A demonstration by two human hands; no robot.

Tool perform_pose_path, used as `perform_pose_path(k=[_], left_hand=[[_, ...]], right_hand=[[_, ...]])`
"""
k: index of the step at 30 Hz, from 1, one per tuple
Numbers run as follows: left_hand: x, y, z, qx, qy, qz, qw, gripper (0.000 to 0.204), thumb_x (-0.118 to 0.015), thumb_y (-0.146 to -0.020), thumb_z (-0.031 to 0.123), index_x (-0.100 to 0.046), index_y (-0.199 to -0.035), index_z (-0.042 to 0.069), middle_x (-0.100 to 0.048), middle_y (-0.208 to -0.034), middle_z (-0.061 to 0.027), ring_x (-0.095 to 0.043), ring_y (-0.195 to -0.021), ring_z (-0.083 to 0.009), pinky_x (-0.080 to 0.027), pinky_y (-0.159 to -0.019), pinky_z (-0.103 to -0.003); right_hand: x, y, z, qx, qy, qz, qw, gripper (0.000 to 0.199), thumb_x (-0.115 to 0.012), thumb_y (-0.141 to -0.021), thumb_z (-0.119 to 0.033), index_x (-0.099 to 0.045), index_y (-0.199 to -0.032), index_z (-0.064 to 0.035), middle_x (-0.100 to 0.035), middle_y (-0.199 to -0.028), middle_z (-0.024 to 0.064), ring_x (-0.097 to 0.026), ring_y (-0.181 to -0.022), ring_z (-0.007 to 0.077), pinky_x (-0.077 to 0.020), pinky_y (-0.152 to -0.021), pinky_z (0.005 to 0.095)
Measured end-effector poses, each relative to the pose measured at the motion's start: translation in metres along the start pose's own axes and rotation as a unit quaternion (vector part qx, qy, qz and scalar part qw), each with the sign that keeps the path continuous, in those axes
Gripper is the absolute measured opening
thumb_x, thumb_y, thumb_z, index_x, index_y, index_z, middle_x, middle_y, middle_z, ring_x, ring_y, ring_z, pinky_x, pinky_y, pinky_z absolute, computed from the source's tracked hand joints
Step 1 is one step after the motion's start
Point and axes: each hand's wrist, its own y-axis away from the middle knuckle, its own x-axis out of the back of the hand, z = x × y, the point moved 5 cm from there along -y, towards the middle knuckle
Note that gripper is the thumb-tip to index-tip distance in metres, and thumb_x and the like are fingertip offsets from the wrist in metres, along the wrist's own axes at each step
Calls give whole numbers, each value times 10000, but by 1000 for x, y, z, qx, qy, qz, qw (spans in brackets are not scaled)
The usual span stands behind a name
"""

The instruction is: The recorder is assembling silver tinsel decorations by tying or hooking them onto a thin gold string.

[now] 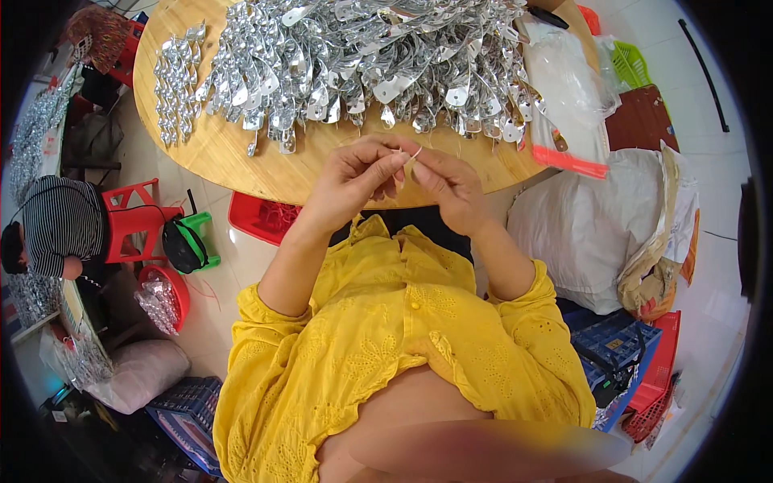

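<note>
Above the table's near edge, my left hand (354,177) and my right hand (452,187) meet with thumbs and fingertips pinched together. A thin white string (417,151) runs between the fingertips. Below it, at my right thumb and forefinger, shows a small yellowish piece (409,168), too small to make out. Just beyond my hands lies a big heap of shiny silver twisted metal strips (346,68), with rounded ends that have holes. To its left, a smaller group of twisted silver strips (177,84) is laid out in rows.
The round wooden table (258,173) has clear plastic bags (564,88) at its right. A large white sack (572,217) stands beside it. A red basin (256,216) sits under the near edge. At left, a person in a striped top (64,217) sits near a red stool (133,221).
</note>
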Motion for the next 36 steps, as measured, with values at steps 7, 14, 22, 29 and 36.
perform_pose_path(k=[7,14,22,29,36], left_hand=[[2,1,2,49,-12,-78,996,218,-565,-773,183,-584,-658,-1,-409,-825,1,-426,-569,-38,-345,-448,-166],[1,-4,-4,13,2,-22,1000,218,-582,-760,195,-595,-658,3,-407,-814,5,-429,-582,-32,-347,-434,-158],[14,-1,6,32,21,47,998,195,-519,-800,171,-578,-796,-15,-468,-569,17,-383,-447,-37,-272,-405,-149],[13,8,-4,24,100,-57,993,244,-403,-857,201,-509,-772,-1,-474,-572,-11,-277,-351,-30,-212,-351,-164],[17,18,16,-24,258,-71,963,113,-355,-865,151,-401,-799,72,-431,-628,-32,-263,-349,-26,-233,-351,-123]], right_hand=[[-2,-3,-32,99,350,-82,928,305,-531,-701,8,-542,-1002,-43,-530,-746,95,-508,-633,211,-400,-546,275],[2,-1,-33,174,357,-36,917,171,-574,-681,13,-560,-850,-9,-538,-858,104,-525,-727,216,-423,-597,277],[27,-4,-11,-128,-374,20,919,150,-348,-862,-110,-436,-930,-9,-461,-1043,147,-379,-1097,303,-345,-905,362],[34,-5,1,-150,-627,67,762,109,-333,-854,-80,-411,-849,-5,-414,-741,63,-454,-735,166,-385,-812,314],[38,-1,7,-129,-342,78,927,51,-372,-846,-90,-393,-826,-48,-347,-660,-2,-305,-541,85,-286,-492,195]])
